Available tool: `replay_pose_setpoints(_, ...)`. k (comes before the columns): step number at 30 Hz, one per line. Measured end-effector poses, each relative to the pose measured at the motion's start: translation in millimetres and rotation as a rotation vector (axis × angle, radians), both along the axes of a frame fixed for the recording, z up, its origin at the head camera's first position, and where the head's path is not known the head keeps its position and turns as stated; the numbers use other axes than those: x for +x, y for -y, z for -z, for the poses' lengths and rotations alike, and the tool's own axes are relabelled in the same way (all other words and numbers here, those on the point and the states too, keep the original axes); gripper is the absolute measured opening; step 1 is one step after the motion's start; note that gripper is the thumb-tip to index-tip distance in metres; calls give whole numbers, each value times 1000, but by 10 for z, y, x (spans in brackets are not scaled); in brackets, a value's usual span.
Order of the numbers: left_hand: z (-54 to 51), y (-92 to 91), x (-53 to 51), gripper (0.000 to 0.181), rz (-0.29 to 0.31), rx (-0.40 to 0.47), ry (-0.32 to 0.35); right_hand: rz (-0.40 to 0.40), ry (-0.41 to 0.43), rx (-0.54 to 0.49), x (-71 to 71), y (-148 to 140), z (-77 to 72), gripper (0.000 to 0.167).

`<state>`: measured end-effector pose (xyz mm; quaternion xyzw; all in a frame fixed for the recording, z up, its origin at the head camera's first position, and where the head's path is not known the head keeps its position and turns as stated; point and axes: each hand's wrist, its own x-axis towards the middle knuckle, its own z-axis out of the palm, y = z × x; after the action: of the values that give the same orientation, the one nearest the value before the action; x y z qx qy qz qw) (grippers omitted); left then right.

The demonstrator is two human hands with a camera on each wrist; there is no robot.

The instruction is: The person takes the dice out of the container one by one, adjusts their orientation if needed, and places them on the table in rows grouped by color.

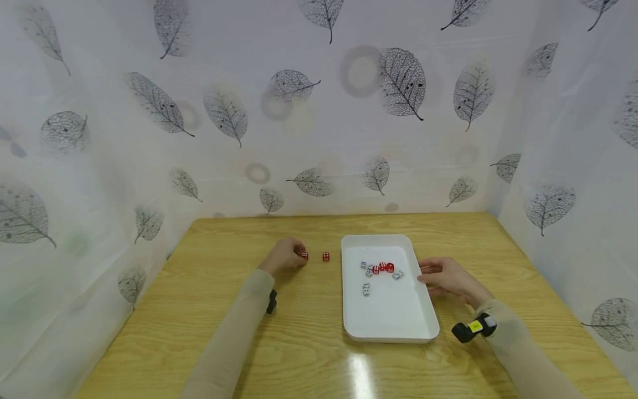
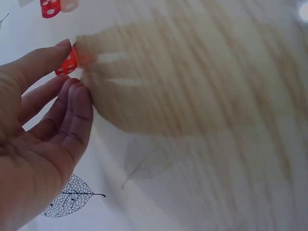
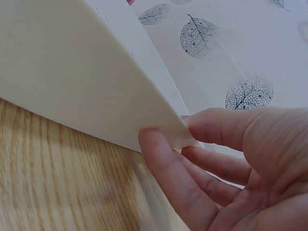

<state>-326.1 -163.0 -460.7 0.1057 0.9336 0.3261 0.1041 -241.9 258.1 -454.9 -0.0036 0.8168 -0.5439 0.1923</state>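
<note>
My left hand (image 1: 286,255) pinches a red die (image 1: 305,256) with white dots between thumb and fingertips, left of the tray. In the left wrist view the same die (image 2: 67,63) shows at the fingertips. A second red die (image 1: 326,256) lies on the table between that hand and the tray. My right hand (image 1: 451,279) grips the right side of a white tray (image 1: 389,324). In the right wrist view one digit presses the tray's outer wall (image 3: 86,72) and another reaches over its rim, its tip partly hidden. Inside the tray lie several red dice (image 1: 382,267) and several white dice (image 1: 366,289).
The wooden table (image 1: 294,343) has light glare near its front. A whitish curtain (image 1: 309,144) with a leaf print encloses the table's back and sides. Each wrist wears a dark camera mount (image 1: 473,328).
</note>
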Motion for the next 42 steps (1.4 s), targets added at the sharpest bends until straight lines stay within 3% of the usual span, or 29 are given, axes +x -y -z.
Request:
replay_pose_setpoints(6, -81, 46, 67, 47, -3, 1, 3, 3, 1, 2, 1, -3, -7, 59)
replay_pose_setpoints(12, -209, 77, 176, 27, -71, -67, -44, 2, 3, 9, -4, -2, -17, 57)
replay_pose_setpoints(15, -239, 81, 223, 17, -83, -51, -27, 2, 2, 12, -7, -3, -21, 57)
replay_pose_setpoints(22, -202, 2, 279, 16, 9, -37, 6, -2, 2, 14, -14, -4, -14, 58)
replay_pose_setpoints(32, -278, -280, 396, 16, 118, 12, 7, 2, 4, 20, -11, 1, -14, 58)
replay_pose_setpoints(42, -258, -599, 410, 10, 173, 83, -148, 6, 2, 17, -2, 8, -23, 57)
